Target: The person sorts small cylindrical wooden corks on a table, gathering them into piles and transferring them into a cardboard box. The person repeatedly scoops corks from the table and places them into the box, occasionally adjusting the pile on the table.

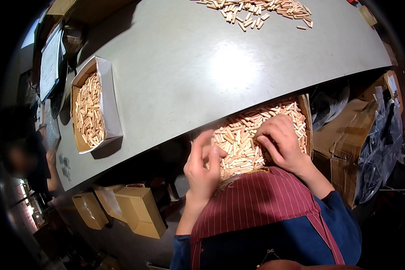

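Note:
A cardboard box full of short pale wooden dowels sits at the table's near edge, just in front of my apron. My left hand is at the left side of the box, fingers apart and slightly blurred, with nothing visible in them. Over the right part of the dowels, my right hand has its fingers curled in, thumb and fingertips close together. What those fingertips pinch, if anything, is too small to make out.
On the grey table, a white-sided box of dowels stands at the left. A loose dowel pile lies at the far edge, with a tape roll to its right. Empty cartons sit below left; a large carton stands right.

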Demonstrator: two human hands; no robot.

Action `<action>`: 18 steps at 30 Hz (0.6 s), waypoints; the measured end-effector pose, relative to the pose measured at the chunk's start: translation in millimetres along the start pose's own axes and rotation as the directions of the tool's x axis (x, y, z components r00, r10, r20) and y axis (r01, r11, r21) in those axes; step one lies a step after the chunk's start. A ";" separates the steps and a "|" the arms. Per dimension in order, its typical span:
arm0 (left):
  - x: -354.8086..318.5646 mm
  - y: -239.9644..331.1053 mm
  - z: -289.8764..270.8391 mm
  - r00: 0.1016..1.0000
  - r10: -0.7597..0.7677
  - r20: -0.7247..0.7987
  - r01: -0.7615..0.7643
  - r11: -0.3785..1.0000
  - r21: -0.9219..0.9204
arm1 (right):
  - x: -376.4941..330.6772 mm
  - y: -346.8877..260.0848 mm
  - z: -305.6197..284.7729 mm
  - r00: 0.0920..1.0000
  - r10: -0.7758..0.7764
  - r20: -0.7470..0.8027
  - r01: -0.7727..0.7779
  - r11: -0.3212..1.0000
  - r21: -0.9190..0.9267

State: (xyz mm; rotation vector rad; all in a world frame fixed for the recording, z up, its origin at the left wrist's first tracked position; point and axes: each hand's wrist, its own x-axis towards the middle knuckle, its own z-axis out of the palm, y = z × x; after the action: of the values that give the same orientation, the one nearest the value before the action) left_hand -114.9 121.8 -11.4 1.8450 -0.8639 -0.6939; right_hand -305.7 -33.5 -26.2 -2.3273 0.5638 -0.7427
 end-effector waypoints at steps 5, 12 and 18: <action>9.4 -4.1 2.3 0.924 0.383 -0.001 -0.360 0.868 0.342 | -6.8 2.9 -10.3 0.983 0.117 -0.138 -0.112 0.993 0.041; 17.3 -2.3 6.4 0.846 0.533 0.010 -0.492 0.773 0.399 | -12.0 8.3 -19.7 0.974 0.143 -0.175 -0.132 0.989 0.068; 17.8 -7.7 7.8 0.829 0.554 0.077 -0.523 0.718 0.458 | -8.2 4.5 -21.6 0.989 0.066 -0.129 -0.057 0.996 0.068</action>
State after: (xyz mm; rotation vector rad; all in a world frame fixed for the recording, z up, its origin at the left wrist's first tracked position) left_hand -108.3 105.8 -23.1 1.8556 -1.5464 -0.0424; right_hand -326.3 -41.5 -18.2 -2.2039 0.6572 -0.8762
